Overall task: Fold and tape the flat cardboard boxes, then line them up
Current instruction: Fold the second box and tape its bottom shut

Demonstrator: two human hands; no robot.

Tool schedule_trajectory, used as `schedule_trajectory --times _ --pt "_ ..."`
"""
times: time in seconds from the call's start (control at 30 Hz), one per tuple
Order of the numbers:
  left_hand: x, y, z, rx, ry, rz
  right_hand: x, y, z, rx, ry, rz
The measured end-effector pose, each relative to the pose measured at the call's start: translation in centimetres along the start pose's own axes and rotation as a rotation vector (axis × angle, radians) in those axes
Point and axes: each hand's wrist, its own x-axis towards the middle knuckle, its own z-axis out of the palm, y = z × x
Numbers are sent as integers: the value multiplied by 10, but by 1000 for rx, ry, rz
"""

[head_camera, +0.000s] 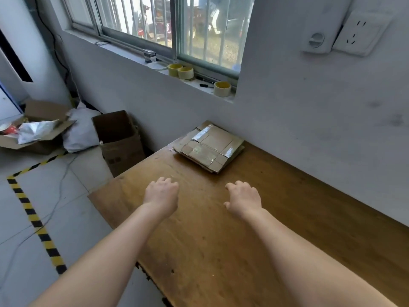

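Left hand (162, 196): reaches forward over the bench (221, 251) with the palm down, wrist straight and forearm bare, coming in from the lower left.
Left grip: slack, with the fingers loosely curled under and nothing in them.
Right hand (243, 199): level with the left and apart from it, palm down, with the bare forearm coming in from the lower right.
Right grip: slack, with the fingers loosely curled, the thumb out toward the other hand, and nothing held.
Contact: I cannot tell whether the fingertips touch the wood or hang just above it.
Boxes (210, 147): a low stack of flattened cardboard with glossy tape patches on the top sheet. It lies skewed at the far end of the bench, near the wall and ahead of both hands, touched by neither.
Bench: brown wood, with its long side against the grey wall.
Rolls: three yellowish tape rolls on the sill (126, 49). Two touch each other (174, 69) (185, 73), and the third (222, 88) stands apart at the right end.
Carton (119, 138): open and upright on the floor beside the bench's far left corner.
Floor line (28, 209): a yellow-and-black stripe on pale tiles, left of the bench.
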Motion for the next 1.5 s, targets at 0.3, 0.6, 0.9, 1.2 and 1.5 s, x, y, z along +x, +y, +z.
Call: schedule_trajectory --times 0.3,0.6,0.9,1.2,1.5 --pt "122 -27 23 -56 -76 115 92 -10 14 72 -60 189" --pt "225 -32 40 -250 -80 147 163 -19 35 222 -86 420" --pt "261 -22 48 -608 -155 -111 185 -24 42 683 52 731" --pt "222 5 39 -1304 -185 -375 138 -19 42 917 410 826" --pt "101 69 11 -1605 -3 -326 18 17 42 957 623 804"
